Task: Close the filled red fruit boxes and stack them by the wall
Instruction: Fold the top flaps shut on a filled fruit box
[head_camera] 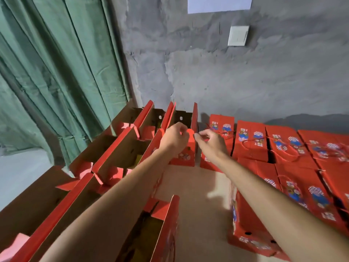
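The red box I am working on [184, 150] stands against the grey wall [245, 76], at the far end of the rows. Its top is half shut: one flap still stands upright on the right side. My left hand [175, 138] is curled over the folded top flap and seems to pinch its edge. My right hand [211, 139] has its fingers curled, thumb and forefinger nipped together just beside the upright flap; I cannot tell whether they hold the flap edge or a strand of red cord.

To my right, the closed boxes [283, 146] lie in tight rows along the wall, tops shut, red cord handles lying across them. That part looks finished, though I see only one layer from here, so I judge the stacking proper has barely begun.

To my left, the open boxes [120, 148] stand with flaps up and brown insides showing, something yellow visible in a few. I count several of them, so I judge well under half the closing is done. One more open box [160, 227] sits near my left forearm.

Behind the open rows hangs a green curtain [56, 72]. A white switch plate [238, 35] is on the wall above.
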The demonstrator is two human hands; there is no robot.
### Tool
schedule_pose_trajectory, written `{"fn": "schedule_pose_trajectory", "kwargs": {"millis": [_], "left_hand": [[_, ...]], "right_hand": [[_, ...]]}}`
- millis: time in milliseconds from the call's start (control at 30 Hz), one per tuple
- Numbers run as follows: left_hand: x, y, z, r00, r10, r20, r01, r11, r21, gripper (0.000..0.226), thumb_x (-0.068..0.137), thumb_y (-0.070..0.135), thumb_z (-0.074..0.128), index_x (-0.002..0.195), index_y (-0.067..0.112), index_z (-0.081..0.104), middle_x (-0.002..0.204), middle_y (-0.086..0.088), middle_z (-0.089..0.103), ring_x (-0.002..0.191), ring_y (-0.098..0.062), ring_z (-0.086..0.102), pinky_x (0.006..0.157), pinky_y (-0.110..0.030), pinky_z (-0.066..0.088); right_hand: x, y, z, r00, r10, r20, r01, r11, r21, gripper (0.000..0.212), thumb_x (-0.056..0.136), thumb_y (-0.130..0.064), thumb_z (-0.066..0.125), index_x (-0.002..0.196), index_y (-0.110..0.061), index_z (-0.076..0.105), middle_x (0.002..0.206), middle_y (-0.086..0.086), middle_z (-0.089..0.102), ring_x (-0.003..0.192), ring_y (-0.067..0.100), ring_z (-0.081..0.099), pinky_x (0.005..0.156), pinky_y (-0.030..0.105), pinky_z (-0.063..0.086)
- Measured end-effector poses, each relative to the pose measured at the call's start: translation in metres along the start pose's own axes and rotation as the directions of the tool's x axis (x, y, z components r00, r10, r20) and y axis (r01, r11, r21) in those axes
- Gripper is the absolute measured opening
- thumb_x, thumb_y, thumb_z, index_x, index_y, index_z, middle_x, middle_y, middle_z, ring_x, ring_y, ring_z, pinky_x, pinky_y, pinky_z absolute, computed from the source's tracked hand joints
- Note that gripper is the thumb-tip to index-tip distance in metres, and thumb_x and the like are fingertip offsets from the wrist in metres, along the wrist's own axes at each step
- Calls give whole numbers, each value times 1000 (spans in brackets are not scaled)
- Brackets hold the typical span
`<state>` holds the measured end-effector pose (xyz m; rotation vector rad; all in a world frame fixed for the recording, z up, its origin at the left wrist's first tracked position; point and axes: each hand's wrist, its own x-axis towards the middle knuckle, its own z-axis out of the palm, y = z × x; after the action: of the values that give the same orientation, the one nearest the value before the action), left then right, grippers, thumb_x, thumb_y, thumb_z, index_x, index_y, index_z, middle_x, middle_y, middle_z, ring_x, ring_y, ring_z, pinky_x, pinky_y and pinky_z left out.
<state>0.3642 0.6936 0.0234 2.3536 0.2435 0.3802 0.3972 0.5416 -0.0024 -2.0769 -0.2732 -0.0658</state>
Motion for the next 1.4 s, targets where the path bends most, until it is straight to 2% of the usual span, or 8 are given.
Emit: {"fn": "schedule_pose_trajectory", "kwargs": {"millis": [300,433,633,767,967,1167,1300,1400], "left_hand": [[126,-98,46,997,-58,41,39,927,374,47,96,14,55,140,6,44,143,-15,50,134,-33,45,114,-45,40],[155,-115,61,999,-1,42,-19,879,476,29,99,3,45,128,6,52,126,-16,65,118,-36,63,99,-44,50],[148,-101,55,994,-87,68,49,898,437,21,93,-4,57,111,2,66,109,-18,68,104,-42,67,82,-46,55],[102,-71,51,981,-121,153,56,926,373,17,86,-4,59,83,11,54,84,-11,59,98,-40,68,68,-39,50],[10,-45,34,936,-249,249,179,945,274,14,83,11,64,82,11,51,103,-15,68,98,-38,68,74,-33,53],[-83,-18,28,916,-293,275,166,899,405,33,91,33,60,115,10,62,116,-11,68,110,-35,65,97,-42,51],[-134,-5,35,919,-269,289,106,874,474,41,93,34,58,125,7,54,127,-14,64,126,-35,55,110,-43,38],[-172,0,41,926,-229,301,46,857,512,51,95,34,57,135,3,47,137,-16,59,138,-35,44,122,-44,26]], "right_hand": [[131,58,89,987,155,-43,-159,975,-153,53,97,-44,65,137,-14,52,133,4,63,124,28,59,97,36,47],[167,80,113,993,90,-72,-108,951,-291,18,103,-31,58,108,-13,58,94,6,61,96,33,64,69,31,37],[171,89,108,986,121,-113,-158,890,-428,9,100,-9,54,103,-3,60,106,25,68,103,44,64,78,40,47],[132,88,76,987,130,-91,-156,896,-416,19,98,-6,53,113,-2,65,112,24,70,106,42,65,80,39,49],[18,85,39,988,149,-37,-150,875,-461,12,93,-5,52,88,-14,58,93,20,73,92,41,69,65,34,40],[-84,87,3,984,177,-30,-166,832,-529,19,89,-5,53,101,-14,65,90,15,74,87,38,72,63,30,39],[-149,85,-16,984,171,-55,-175,844,-507,17,82,2,55,79,-15,56,69,8,66,70,34,69,56,28,37],[-195,83,-29,982,166,-85,-186,854,-486,15,88,-1,57,89,-13,66,75,8,70,73,29,72,56,24,38]]}}
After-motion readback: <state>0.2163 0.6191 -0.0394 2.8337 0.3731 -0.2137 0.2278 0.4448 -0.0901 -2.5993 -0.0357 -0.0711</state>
